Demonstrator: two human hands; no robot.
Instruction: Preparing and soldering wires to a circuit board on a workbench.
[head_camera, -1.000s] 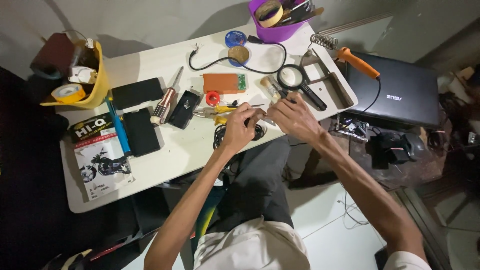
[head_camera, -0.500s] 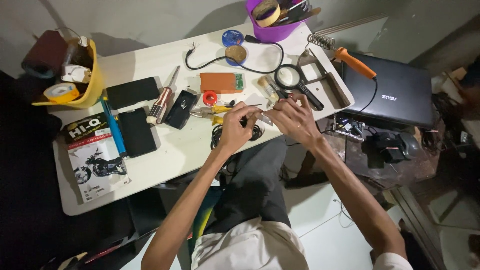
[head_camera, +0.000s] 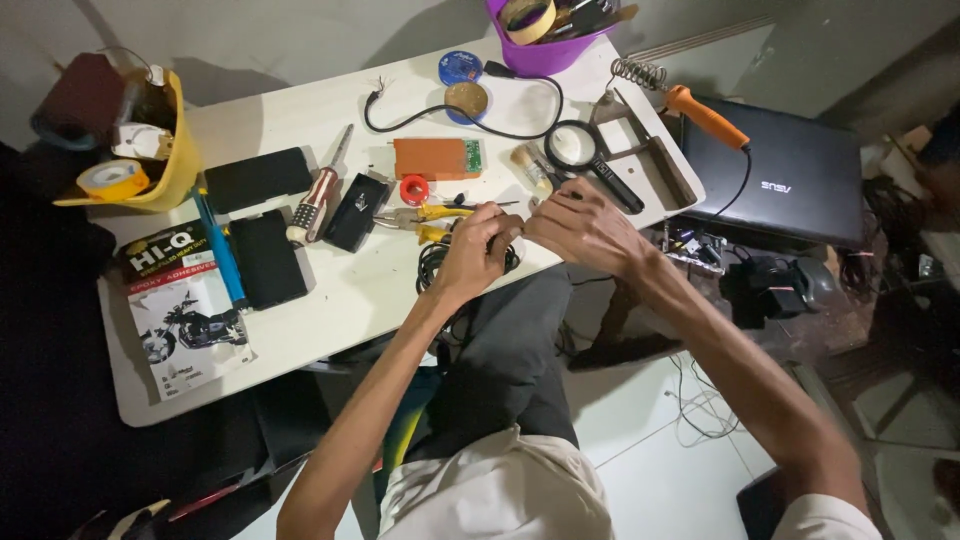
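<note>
Moved: both hands barely shifted
Left hand: pinching black wire, table's front edge
Right hand: pinching wire's end
Progress: wire work unfinished, pliers untouched

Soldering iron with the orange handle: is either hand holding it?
No. The soldering iron lies at the table's far corner beside the laptop, while the left hand and right hand work near the table's front edge.

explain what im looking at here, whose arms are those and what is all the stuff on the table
The camera sits on a person's head and looks down, so both bare arms are theirs. The left hand and right hand meet over the near edge of a white table, pinching something thin; what exactly is too small to tell. Close by lie yellow-handled pliers, a coil of black cable, a round black magnifying glass and an orange rectangular block. An orange-handled soldering iron rests further right.
</note>
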